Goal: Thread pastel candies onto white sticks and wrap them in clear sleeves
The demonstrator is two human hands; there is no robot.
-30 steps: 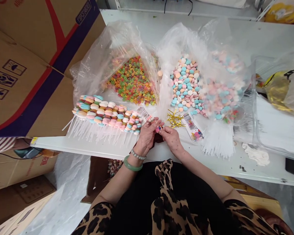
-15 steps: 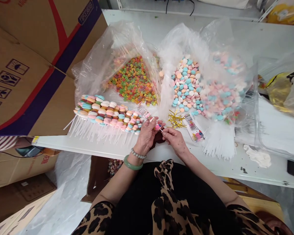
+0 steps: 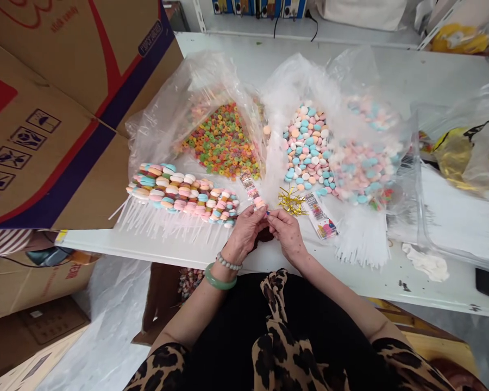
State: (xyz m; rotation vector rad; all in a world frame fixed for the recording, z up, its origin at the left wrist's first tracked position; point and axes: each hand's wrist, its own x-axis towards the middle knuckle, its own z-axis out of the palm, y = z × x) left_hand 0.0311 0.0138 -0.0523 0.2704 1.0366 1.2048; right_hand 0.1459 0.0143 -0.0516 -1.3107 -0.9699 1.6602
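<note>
Between both hands is a small printed clear bag (image 3: 251, 187) with pastel candy inside, its far end pointing away from me. My left hand (image 3: 246, 227) pinches its near end. The fingertips of my right hand (image 3: 286, 229) are closed at the same end, touching the left fingers; any stick there is hidden. Left of them lies a row of candy skewers (image 3: 183, 190) on white sticks. Gold twist ties (image 3: 292, 201) and a stack of flat printed bags (image 3: 321, 216) lie just right of my right hand.
Plastic bags hold colourful ring candies (image 3: 224, 138) and pastel button-shaped candies (image 3: 307, 146) behind the hands. White sticks (image 3: 362, 239) and a clear tray (image 3: 427, 217) are to the right. A large carton (image 3: 65, 136) stands left; a crumpled white cloth (image 3: 426, 263) lies near the front edge.
The candy bag has swung to point more straight away from me. My right fingers have moved from the white stick up to the bag's near end, against my left fingers.
</note>
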